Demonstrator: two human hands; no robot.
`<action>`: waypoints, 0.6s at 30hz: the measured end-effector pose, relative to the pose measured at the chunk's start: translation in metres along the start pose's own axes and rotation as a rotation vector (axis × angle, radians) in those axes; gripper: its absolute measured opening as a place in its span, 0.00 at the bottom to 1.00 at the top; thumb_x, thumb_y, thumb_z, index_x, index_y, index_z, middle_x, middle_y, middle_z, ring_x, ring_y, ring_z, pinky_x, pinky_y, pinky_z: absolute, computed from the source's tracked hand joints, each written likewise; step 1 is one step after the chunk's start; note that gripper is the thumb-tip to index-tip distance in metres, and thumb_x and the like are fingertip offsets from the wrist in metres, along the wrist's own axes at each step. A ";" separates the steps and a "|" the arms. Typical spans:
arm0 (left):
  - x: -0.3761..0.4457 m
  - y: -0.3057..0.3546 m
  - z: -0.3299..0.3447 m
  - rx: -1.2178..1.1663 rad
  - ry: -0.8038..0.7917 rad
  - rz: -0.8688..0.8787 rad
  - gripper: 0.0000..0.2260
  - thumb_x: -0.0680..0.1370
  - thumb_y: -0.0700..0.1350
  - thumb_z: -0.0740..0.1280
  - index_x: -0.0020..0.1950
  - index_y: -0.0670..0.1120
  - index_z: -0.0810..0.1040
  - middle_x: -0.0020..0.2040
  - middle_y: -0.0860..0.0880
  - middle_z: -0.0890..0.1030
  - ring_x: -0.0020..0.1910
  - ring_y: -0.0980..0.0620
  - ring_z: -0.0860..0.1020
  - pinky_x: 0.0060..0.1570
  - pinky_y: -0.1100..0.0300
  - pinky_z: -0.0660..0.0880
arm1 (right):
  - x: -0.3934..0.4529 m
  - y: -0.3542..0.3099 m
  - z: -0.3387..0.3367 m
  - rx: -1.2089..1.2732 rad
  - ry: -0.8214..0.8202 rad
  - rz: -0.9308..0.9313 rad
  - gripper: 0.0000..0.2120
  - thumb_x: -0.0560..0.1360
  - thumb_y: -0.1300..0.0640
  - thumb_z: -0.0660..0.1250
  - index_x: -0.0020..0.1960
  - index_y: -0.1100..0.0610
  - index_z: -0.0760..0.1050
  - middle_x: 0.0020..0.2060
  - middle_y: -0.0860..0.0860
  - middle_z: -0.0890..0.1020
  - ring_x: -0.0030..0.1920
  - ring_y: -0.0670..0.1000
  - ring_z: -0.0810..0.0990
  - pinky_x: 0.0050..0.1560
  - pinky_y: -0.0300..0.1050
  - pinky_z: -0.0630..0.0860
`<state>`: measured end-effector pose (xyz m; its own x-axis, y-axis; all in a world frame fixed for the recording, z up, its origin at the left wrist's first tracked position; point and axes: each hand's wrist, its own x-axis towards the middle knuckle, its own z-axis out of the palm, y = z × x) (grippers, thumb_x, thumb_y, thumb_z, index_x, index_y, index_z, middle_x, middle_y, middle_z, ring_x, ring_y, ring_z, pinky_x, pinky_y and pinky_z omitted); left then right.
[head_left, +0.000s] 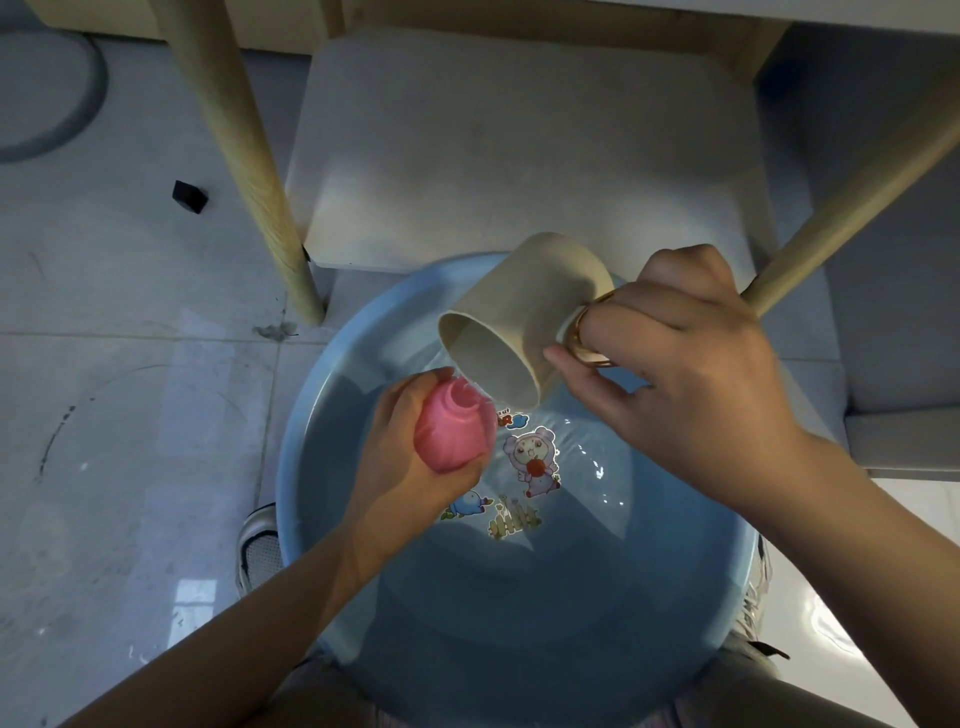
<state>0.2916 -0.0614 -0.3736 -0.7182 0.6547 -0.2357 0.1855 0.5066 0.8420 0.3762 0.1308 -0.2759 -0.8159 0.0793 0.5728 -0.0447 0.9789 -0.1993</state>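
Head view: the right hand curls its fingers through the gold metal handle of a smooth beige cylindrical mug, which is tipped mouth-down over a round blue plastic basin. The left hand grips a glossy, rounded pink bottle just below the mug rim, above the water. Cartoon stickers mark the basin bottom. The basin stands on a tiled floor.

One head-worn wide-angle view looks steeply down, close over a round light-blue plastic basin on the grey tiled floor. The left hand enters from 7 o'clock and the right hand from 4, with a pale grey chair seat at 12.
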 end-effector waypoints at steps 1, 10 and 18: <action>0.000 -0.001 0.000 0.008 0.003 0.003 0.35 0.63 0.48 0.80 0.63 0.61 0.64 0.61 0.57 0.67 0.58 0.62 0.70 0.47 0.79 0.70 | 0.000 0.000 0.000 0.000 0.000 -0.003 0.13 0.73 0.61 0.69 0.31 0.60 0.72 0.27 0.53 0.74 0.36 0.52 0.66 0.43 0.45 0.63; 0.001 -0.002 0.002 -0.002 0.005 0.026 0.34 0.63 0.46 0.80 0.61 0.63 0.65 0.61 0.57 0.67 0.59 0.68 0.68 0.49 0.78 0.69 | -0.001 0.000 0.003 0.001 0.004 -0.054 0.14 0.75 0.61 0.68 0.31 0.60 0.72 0.27 0.53 0.73 0.36 0.54 0.66 0.44 0.45 0.63; 0.001 -0.008 0.003 0.026 -0.014 -0.020 0.36 0.62 0.47 0.81 0.64 0.58 0.67 0.60 0.57 0.69 0.58 0.64 0.70 0.48 0.75 0.70 | -0.003 -0.001 0.003 0.005 -0.016 -0.096 0.14 0.75 0.61 0.67 0.31 0.60 0.73 0.27 0.53 0.74 0.34 0.57 0.72 0.45 0.46 0.65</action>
<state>0.2908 -0.0631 -0.3819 -0.7121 0.6525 -0.2592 0.1889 0.5336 0.8244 0.3771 0.1292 -0.2794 -0.8165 -0.0176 0.5770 -0.1257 0.9810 -0.1479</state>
